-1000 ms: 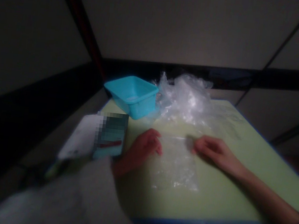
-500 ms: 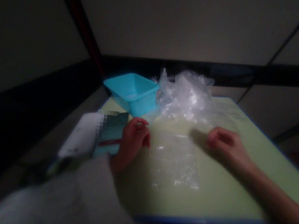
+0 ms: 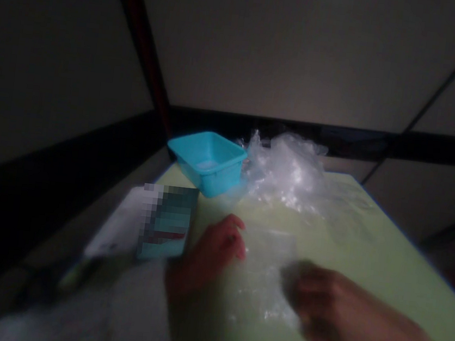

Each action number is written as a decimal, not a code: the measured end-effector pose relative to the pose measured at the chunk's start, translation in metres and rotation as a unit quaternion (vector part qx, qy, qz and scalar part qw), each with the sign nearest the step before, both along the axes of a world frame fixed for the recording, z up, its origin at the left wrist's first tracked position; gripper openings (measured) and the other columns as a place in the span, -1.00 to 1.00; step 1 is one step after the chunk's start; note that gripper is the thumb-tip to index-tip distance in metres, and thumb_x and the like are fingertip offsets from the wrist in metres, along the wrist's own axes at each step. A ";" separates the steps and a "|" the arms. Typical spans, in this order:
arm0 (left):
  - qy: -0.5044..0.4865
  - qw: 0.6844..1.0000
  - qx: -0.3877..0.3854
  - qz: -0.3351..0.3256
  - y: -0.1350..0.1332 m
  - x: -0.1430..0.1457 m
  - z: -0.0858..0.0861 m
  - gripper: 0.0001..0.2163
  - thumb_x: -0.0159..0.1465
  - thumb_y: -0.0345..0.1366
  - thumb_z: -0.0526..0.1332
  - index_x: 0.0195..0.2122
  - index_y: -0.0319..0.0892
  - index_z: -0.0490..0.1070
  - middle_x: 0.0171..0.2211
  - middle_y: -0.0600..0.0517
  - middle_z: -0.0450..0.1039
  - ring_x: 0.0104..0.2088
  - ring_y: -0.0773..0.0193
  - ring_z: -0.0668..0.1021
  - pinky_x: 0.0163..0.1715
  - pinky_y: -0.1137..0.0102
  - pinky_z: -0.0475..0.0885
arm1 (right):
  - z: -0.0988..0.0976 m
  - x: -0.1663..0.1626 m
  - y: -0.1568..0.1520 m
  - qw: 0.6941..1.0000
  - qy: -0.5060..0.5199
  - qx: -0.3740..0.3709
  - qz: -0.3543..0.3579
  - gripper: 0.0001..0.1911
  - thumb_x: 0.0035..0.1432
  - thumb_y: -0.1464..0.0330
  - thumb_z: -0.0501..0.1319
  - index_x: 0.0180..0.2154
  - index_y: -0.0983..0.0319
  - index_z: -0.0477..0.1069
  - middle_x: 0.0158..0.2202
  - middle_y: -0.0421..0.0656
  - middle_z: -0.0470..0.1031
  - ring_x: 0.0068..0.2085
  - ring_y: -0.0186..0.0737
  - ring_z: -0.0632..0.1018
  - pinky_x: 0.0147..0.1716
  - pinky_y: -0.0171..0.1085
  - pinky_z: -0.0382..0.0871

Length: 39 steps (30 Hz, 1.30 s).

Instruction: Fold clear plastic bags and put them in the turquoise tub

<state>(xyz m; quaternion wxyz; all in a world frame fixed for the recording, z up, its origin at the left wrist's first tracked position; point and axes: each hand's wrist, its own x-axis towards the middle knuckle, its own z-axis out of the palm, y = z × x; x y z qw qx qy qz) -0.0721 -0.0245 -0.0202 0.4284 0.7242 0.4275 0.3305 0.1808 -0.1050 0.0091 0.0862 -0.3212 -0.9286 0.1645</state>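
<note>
A flat clear plastic bag (image 3: 265,268) lies on the pale yellow-green table (image 3: 366,252) in front of me. At its left edge is my left hand (image 3: 218,249), the fingers loosely bent with a gap between the tips; nothing shows in it. Whether it touches the bag is unclear. Over the bag's right side hovers or rests my right hand (image 3: 338,312). Motion smears its fingers, so I cannot tell what they hold, if anything.
A turquoise plastic basin (image 3: 222,178) stands at the far left. Beside it sits a crumpled heap of clear plastic bags (image 3: 293,167). On the left lies a teal booklet (image 3: 170,219) with a red pen (image 3: 166,236) on it, next to white paper (image 3: 117,223).
My right hand has come nearer to me and over the bag's right side. My left hand has shifted slightly right, towards the bag. The whole view has tilted up a little.
</note>
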 end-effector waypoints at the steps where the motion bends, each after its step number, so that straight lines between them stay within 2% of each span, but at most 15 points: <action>1: 0.003 1.000 0.004 0.000 0.001 0.000 -0.001 -0.86 0.19 -0.46 0.04 -0.24 -0.13 0.25 -0.49 0.13 0.48 -0.44 0.33 0.56 -0.53 0.52 0.33 | -0.002 0.000 -0.001 1.000 -0.004 0.021 0.001 -0.88 0.02 0.50 0.17 -0.49 0.22 0.26 -0.44 -0.26 0.35 -0.35 -0.30 0.34 -0.32 -0.25 0.17; 5: 0.005 1.000 0.001 -0.003 0.003 -0.002 -0.005 -0.85 0.19 -0.46 0.03 -0.24 -0.13 0.24 -0.48 0.14 0.50 -0.41 0.31 0.57 -0.47 0.50 0.36 | -0.007 -0.001 -0.004 0.997 0.001 0.070 0.023 -0.90 0.07 0.48 0.12 -0.47 0.21 0.26 -0.44 -0.23 0.35 -0.38 -0.27 0.31 -0.31 -0.20 0.15; 12: -0.004 1.000 -0.028 -0.009 0.003 -0.005 -0.008 -0.84 0.18 -0.43 0.04 -0.21 -0.12 0.23 -0.47 0.14 0.51 -0.44 0.30 0.57 -0.40 0.43 0.41 | -0.007 0.003 -0.007 0.996 0.000 0.091 0.022 -0.85 0.13 0.48 0.06 -0.48 0.22 0.29 -0.47 -0.20 0.33 -0.44 -0.27 0.30 -0.44 -0.21 0.11; 15: -0.016 0.999 -0.035 -0.012 0.004 -0.004 -0.008 -0.84 0.18 -0.42 0.04 -0.21 -0.11 0.22 -0.48 0.14 0.51 -0.45 0.29 0.56 -0.41 0.42 0.41 | -0.003 0.008 -0.009 0.997 0.020 0.075 0.008 -0.83 0.20 0.49 0.01 -0.37 0.24 0.34 -0.38 -0.15 0.41 -0.42 -0.28 0.38 -0.45 -0.23 0.18; 19: -0.010 0.999 -0.027 -0.017 0.003 -0.002 -0.004 -0.86 0.18 -0.43 0.04 -0.24 -0.11 0.22 -0.48 0.12 0.51 -0.45 0.29 0.57 -0.42 0.42 0.41 | 0.003 0.013 -0.010 0.997 0.051 0.062 0.009 -0.76 0.26 0.48 -0.03 -0.13 0.28 0.36 -0.17 -0.04 0.49 -0.25 -0.23 0.51 -0.32 -0.25 0.33; 23: 0.005 1.000 -0.021 -0.013 0.001 -0.001 0.001 -0.86 0.17 -0.44 0.04 -0.25 -0.12 0.22 -0.49 0.12 0.50 -0.45 0.28 0.56 -0.43 0.42 0.39 | 0.005 0.014 -0.010 0.997 0.061 0.048 0.012 -0.72 0.27 0.47 -0.03 -0.05 0.28 0.34 -0.16 -0.01 0.51 -0.27 -0.25 0.53 -0.35 -0.28 0.39; 26: 0.006 1.000 -0.018 -0.014 0.001 -0.001 0.001 -0.87 0.17 -0.43 0.05 -0.26 -0.11 0.22 -0.49 0.12 0.50 -0.44 0.28 0.56 -0.42 0.42 0.40 | 0.003 0.014 -0.009 0.995 0.056 0.073 0.027 -0.72 0.28 0.48 -0.05 -0.06 0.29 0.35 -0.16 -0.01 0.52 -0.25 -0.25 0.53 -0.35 -0.28 0.38; 28: 0.006 1.000 -0.015 -0.018 0.001 -0.001 0.000 -0.87 0.17 -0.43 0.04 -0.26 -0.11 0.23 -0.48 0.13 0.50 -0.43 0.28 0.57 -0.41 0.42 0.40 | 0.000 0.013 -0.007 0.990 0.042 0.128 0.042 -0.73 0.31 0.48 -0.08 -0.10 0.30 0.36 -0.16 -0.01 0.52 -0.24 -0.24 0.51 -0.34 -0.26 0.36; 31: 0.002 1.000 -0.017 -0.018 0.001 -0.001 -0.001 -0.87 0.17 -0.42 0.04 -0.26 -0.10 0.23 -0.48 0.12 0.50 -0.44 0.28 0.57 -0.42 0.41 0.41 | -0.006 0.011 -0.002 0.975 0.023 0.215 0.053 -0.68 0.36 0.44 -0.12 -0.30 0.25 0.37 -0.36 -0.11 0.50 -0.37 -0.26 0.45 -0.44 -0.25 0.28; 34: -0.013 1.000 -0.022 -0.017 0.001 0.000 0.000 -0.88 0.18 -0.42 0.05 -0.26 -0.11 0.23 -0.49 0.11 0.50 -0.46 0.27 0.57 -0.44 0.40 0.41 | -0.011 0.010 0.004 0.961 0.008 0.271 0.049 -0.61 0.36 0.44 -0.13 -0.46 0.22 0.32 -0.52 -0.18 0.38 -0.47 -0.26 0.37 -0.53 -0.24 0.18; 37: -0.035 0.999 -0.033 -0.015 0.000 0.001 0.001 -0.89 0.18 -0.41 0.04 -0.26 -0.12 0.22 -0.51 0.11 0.49 -0.47 0.27 0.57 -0.44 0.40 0.41 | -0.014 0.011 0.008 0.956 -0.003 0.293 0.034 -0.63 0.36 0.45 -0.11 -0.42 0.24 0.36 -0.47 -0.14 0.42 -0.41 -0.23 0.41 -0.48 -0.23 0.27; 39: -0.041 0.999 -0.034 -0.011 0.001 0.001 0.000 -0.89 0.18 -0.41 0.04 -0.26 -0.13 0.22 -0.51 0.11 0.49 -0.47 0.27 0.57 -0.43 0.40 0.41 | -0.015 0.012 0.009 0.960 -0.001 0.279 0.023 -0.66 0.35 0.45 -0.10 -0.34 0.26 0.41 -0.36 -0.10 0.50 -0.32 -0.23 0.48 -0.35 -0.22 0.37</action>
